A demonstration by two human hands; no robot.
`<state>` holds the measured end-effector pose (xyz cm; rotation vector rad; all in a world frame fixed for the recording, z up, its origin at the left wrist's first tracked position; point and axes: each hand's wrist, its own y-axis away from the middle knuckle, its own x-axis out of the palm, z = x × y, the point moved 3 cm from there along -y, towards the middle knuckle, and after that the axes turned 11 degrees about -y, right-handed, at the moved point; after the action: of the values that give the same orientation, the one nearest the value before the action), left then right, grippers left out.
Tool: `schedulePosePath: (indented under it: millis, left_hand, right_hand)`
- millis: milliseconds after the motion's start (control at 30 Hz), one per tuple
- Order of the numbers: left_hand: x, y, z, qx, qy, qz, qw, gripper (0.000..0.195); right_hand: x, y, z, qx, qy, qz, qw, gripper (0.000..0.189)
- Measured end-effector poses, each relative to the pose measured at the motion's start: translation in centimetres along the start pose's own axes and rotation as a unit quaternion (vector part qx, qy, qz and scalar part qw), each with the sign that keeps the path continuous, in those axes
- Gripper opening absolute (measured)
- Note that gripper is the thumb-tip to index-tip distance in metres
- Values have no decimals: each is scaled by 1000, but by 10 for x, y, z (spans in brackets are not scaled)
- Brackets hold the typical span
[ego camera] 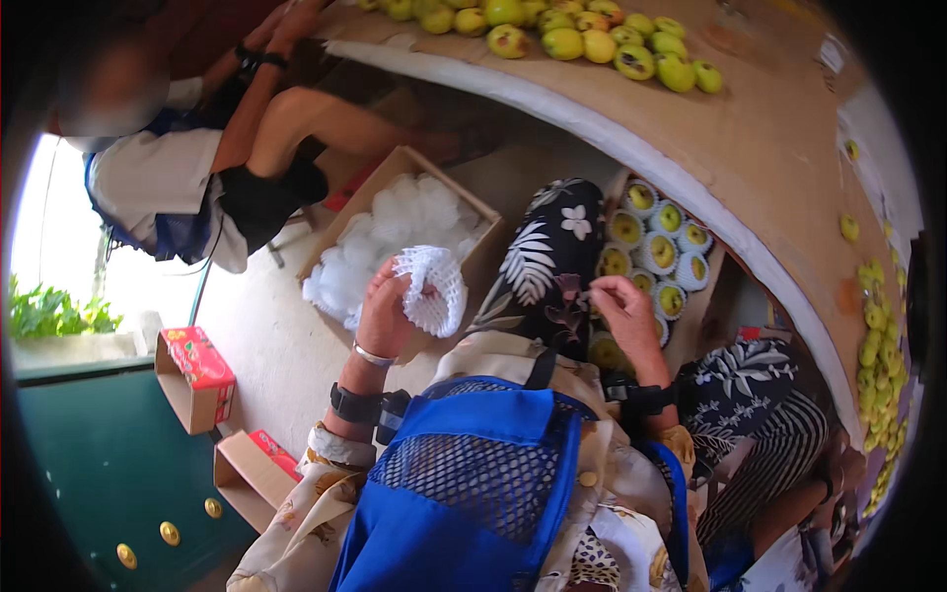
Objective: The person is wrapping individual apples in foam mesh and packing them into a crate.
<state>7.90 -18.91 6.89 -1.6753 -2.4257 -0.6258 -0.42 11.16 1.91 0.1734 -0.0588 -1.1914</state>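
My left hand (385, 311) grips a white foam net fruit sleeve (436, 292), its mesh bunched and partly spread open. Below that hand, a cardboard box (484, 222) is heaped with more white foam sleeves (403, 211). My right hand (625, 307) hovers over my lap, thumb and fingertips drawn together. A small greyish bit shows at those fingertips, too blurred to name. Beside it stands a carton (710, 285) of yellow-green apples (661, 251), each in a foam sleeve, set in rows. My right forearm and hand cover part of that carton.
A cardboard-covered table (755, 148) curves around the front and right, with loose apples (562, 43) heaped on it. At left sits another person (155, 174); at lower right, someone in striped trousers (769, 459). Red printed cartons (196, 362) lie by a green door (96, 459).
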Motion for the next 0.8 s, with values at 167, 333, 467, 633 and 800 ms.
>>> schedulePosePath:
  millis: [167, 333, 467, 633, 800]
  left_hand:
    - [111, -13, 12, -101, 32, 244, 964, 24]
    - [173, -30, 32, -11, -159, 298, 941, 27]
    - [206, -33, 24, 234, -462, 244, 820, 32]
    - [221, -31, 31, 280, -489, 208, 800, 33]
    - [208, -37, 52, 232, -445, 218, 837, 32]
  right_hand:
    - [17, 15, 60, 32, -352, 55, 934, 25]
    - [-8, 23, 44, -20, -370, -20, 929, 23]
    - [-29, 27, 46, -26, -375, -65, 924, 22]
    - [-32, 23, 44, -79, -372, -73, 922, 32]
    - [-27, 13, 22, -52, -365, -35, 929, 31]
